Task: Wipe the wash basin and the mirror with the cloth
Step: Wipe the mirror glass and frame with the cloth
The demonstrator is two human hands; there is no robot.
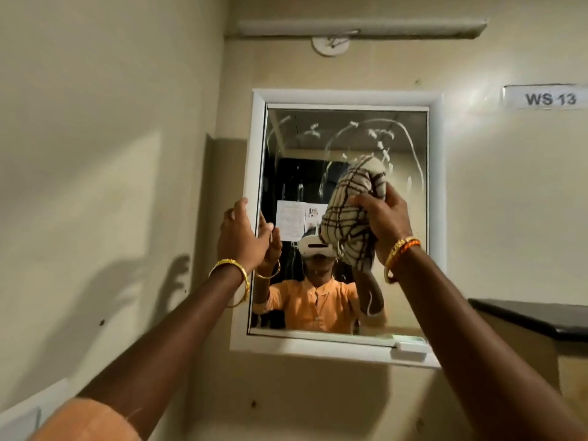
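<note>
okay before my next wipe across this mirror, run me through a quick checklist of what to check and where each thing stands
1. Cloth gripped firmly: ok, the right hand clutches it bunched.
2. Cloth against the mirror: ok, it looks pressed to the glass.
3. Frame steadied: ok, the left hand rests at the left edge of the white frame.
4. Glass clean: not ok, white streaks arc across the upper part.
5. Lower glass clean: cannot tell, reflections cover it.
6. Wash basin wiped: cannot tell, it is out of view.
</note>
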